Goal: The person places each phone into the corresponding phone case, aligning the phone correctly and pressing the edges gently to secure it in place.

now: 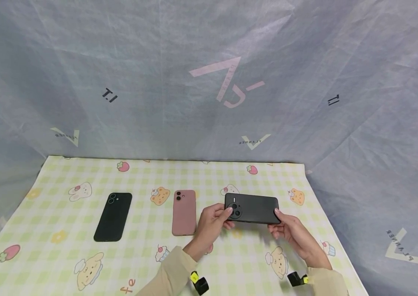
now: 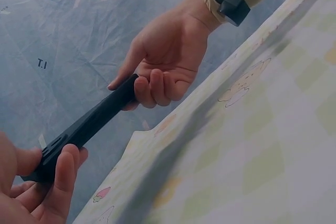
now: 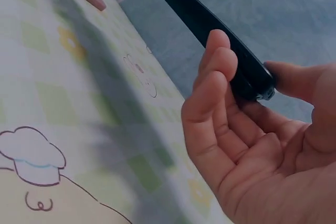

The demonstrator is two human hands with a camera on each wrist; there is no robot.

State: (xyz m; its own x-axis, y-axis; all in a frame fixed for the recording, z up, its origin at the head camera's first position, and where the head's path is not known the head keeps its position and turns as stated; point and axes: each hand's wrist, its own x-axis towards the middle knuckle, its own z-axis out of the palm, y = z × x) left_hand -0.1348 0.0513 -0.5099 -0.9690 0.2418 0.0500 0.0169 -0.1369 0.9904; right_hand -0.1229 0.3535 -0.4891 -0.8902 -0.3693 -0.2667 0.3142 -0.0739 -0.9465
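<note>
Both hands hold a black smartphone [image 1: 255, 207] sideways above the table, its back with a round camera bump turned up. My left hand [image 1: 210, 224] pinches the camera end, thumb on the back beside the lenses. At the opposite end my right hand [image 1: 294, 232] pinches the phone between thumb and curled fingers. In the left wrist view the phone [image 2: 89, 121] appears edge-on, raised over the cloth. The right wrist view shows the right hand's fingers [image 3: 207, 108] under the phone's end. Beside my left hand lies a pink smartphone [image 1: 184, 213], back up.
Farther left a dark green-black smartphone [image 1: 113, 218] lies back up on the table. A checked cartoon tablecloth [image 1: 61, 222] covers the table. Grey-blue curtain sheets [image 1: 164, 82] hang behind and at both sides.
</note>
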